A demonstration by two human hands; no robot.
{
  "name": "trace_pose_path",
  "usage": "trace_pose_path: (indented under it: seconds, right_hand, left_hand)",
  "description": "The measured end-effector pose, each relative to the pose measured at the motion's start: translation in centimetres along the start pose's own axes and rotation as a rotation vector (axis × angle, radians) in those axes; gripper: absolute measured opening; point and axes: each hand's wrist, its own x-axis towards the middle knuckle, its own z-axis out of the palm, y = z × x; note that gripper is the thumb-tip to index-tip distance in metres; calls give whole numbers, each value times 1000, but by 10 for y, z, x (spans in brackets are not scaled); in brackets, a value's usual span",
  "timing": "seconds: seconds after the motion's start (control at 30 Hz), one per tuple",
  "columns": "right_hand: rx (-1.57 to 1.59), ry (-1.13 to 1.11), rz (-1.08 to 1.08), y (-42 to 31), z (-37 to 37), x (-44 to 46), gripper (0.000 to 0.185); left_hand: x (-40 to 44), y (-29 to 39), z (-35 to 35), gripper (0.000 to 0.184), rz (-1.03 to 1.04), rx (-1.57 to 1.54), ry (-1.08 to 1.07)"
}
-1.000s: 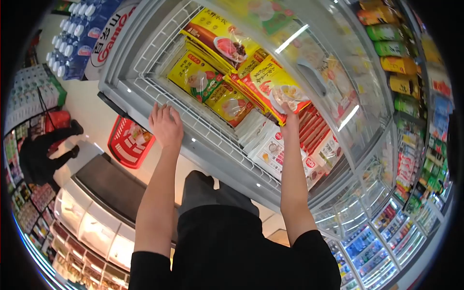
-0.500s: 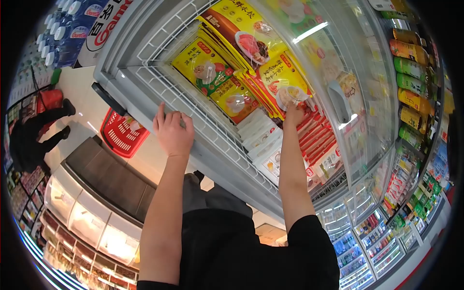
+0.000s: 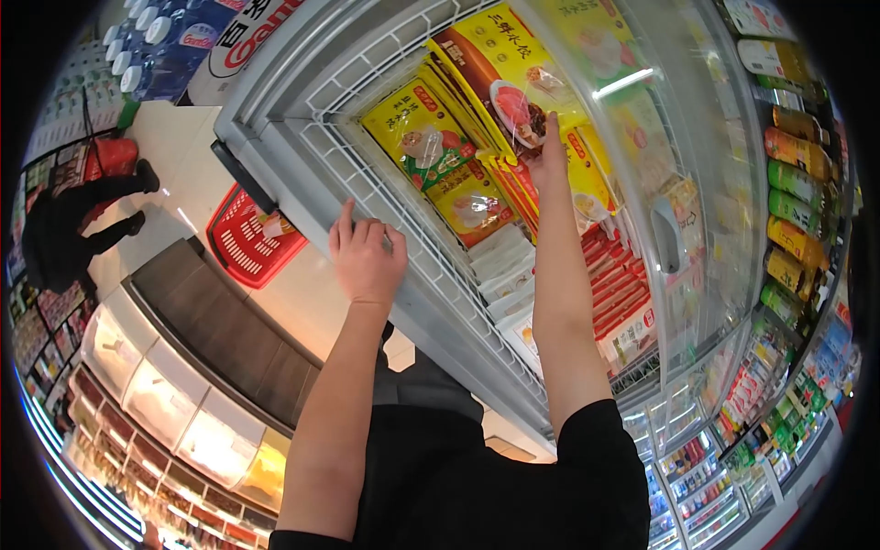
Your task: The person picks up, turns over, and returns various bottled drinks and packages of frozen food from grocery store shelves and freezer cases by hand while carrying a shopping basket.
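Note:
My left hand (image 3: 369, 261) rests over the grey front rim (image 3: 316, 234) of a chest freezer, index finger stretched out and the others loosely bent, holding nothing that I can see. Inside the freezer my right hand (image 3: 548, 163) touches the lower end of a large yellow bag of frozen dumplings (image 3: 500, 55). One finger stretches up along that bag; the other fingers are partly hidden. Another yellow bag (image 3: 582, 174) lies just right of this hand. Yellow-green dumpling bags (image 3: 417, 128) stand to its left, and red-and-white packets (image 3: 616, 284) lie below.
A white wire basket (image 3: 367, 197) lines the freezer. Its clear sliding lid (image 3: 642, 119) has a grey handle (image 3: 669, 236). On the floor at left is a red shopping basket (image 3: 247, 243). A person in black (image 3: 69, 225) stands farther left. Bottled drinks (image 3: 797, 183) line shelves at right.
My right hand has moved up from the lower yellow bag to the lower end of the large one. My left hand stays on the rim. The view has shifted slightly.

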Motion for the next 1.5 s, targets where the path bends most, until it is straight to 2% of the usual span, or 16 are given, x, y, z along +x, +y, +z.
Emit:
trace_pose_path:
  seconds: [0.13, 0.23, 0.33, 0.37, 0.5, 0.63, 0.73, 0.87, 1.0, 1.1, 1.17, 1.27, 1.33, 1.4, 1.43, 1.5]
  right_hand:
    - [95, -65, 21, -5, 1, -14, 50]
    - [140, -240, -44, -12, 8, -27, 46]
    - [-11, -160, -71, -19, 10, -26, 40]
    - [161, -277, -116, -16, 11, -31, 34]
    - [347, -239, -161, 3, 16, -42, 24]
    - [241, -97, -205, 27, -8, -62, 23]
    - [340, -133, -171, 47, -40, -114, 23]
    - [360, 33, -133, 78, -82, -212, 25]
    - [431, 138, -119, 113, -107, -335, 38]
    - [462, 240, -246, 151, -126, -413, 42]
    - [312, 362, -361, 170, -138, -469, 47]
    - [290, 356, -518, 164, -124, -553, 53]
    - [321, 334, -606, 167, -118, -597, 56]
    - [354, 308, -678, 176, -103, -627, 60]
    - [383, 348, -732, 176, -94, -635, 64]
    - [424, 418, -746, 194, -91, -640, 71]
  left_hand:
    - [0, -1, -2, 8, -13, 8, -48]
    - [0, 0, -2, 8, -11, 7, -45]
    - [0, 2, -4, 9, -17, -10, -38]
    - [0, 2, -3, 9, -11, -8, -38]
    - [-3, 1, -2, 9, -9, 13, -34]
    - [-2, 2, -1, 11, 14, 2, 4]
    - [-4, 0, -1, 13, 17, -21, 0]
    - [-7, -2, -3, 14, 60, -35, 11]
    - [-8, -1, -4, 17, 86, -24, 16]
    - [-6, -3, -8, 20, 137, -54, 23]
    - [-20, -12, -12, 20, 172, -95, 13]
    - [-13, -6, -11, 22, 182, -223, -110]
    - [-17, 11, -36, 35, -136, -854, -727]
    - [-7, 37, -99, 51, -533, -1321, -1543]
    - [-8, 46, -133, 51, -506, -1297, -1561]
    - [-9, 50, -189, 55, -365, -1310, -1870]
